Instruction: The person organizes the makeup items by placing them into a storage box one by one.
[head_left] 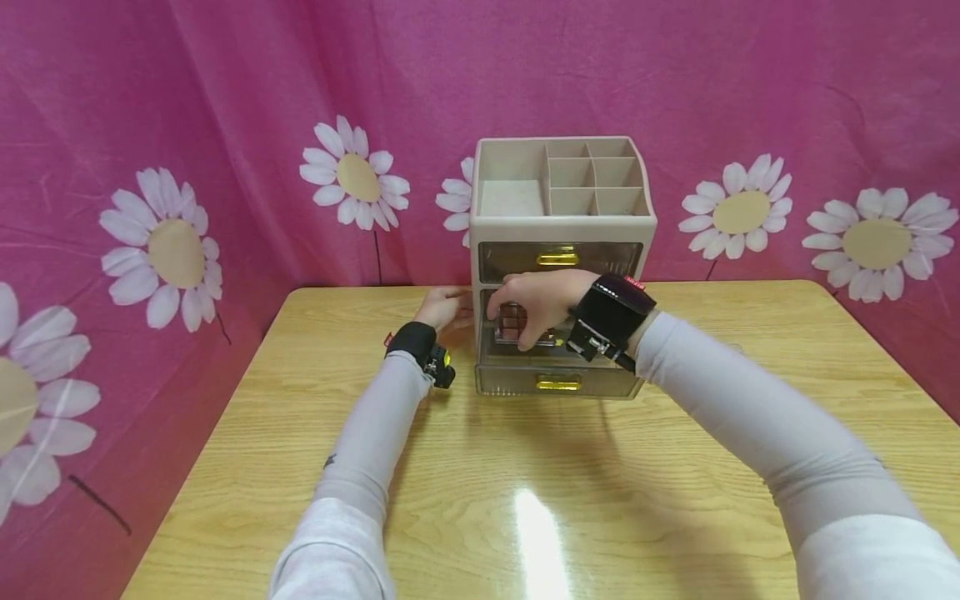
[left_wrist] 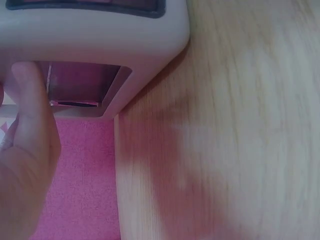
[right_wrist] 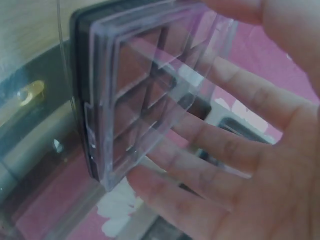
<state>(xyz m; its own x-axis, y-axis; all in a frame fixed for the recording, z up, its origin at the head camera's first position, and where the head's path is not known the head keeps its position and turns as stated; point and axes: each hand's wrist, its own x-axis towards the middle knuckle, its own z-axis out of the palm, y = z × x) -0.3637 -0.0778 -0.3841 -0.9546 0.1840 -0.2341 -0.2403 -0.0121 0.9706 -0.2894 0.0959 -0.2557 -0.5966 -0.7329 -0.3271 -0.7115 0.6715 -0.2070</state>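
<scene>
Evidently the right hand (head_left: 551, 298) pinches a clear-lidded palette (right_wrist: 135, 90) between thumb and fingers, out in front of the drawer cabinet (head_left: 564, 229). To handle it well, I would hold the palette by its rims, sparing the glossy lid any squeeze, and turn the wrist slowly, since the hard case looks likely to slip or knock against the drawer fronts around it. The bottom drawer (head_left: 517, 383) lies just below the grip and looks easy to catch with the case's lower edge.

Left of the grip, the left hand (head_left: 444, 310) touches the cabinet's side, its fingers fairly straight; a light, even pressure there should steady the cabinet without shifting it.

Much of the middle drawer is hidden behind the grip, so I cannot tell how far out it stands. Reflections on the lid blur where the right fingertips end, and the left fingertips are cut off in the left wrist view.
</scene>
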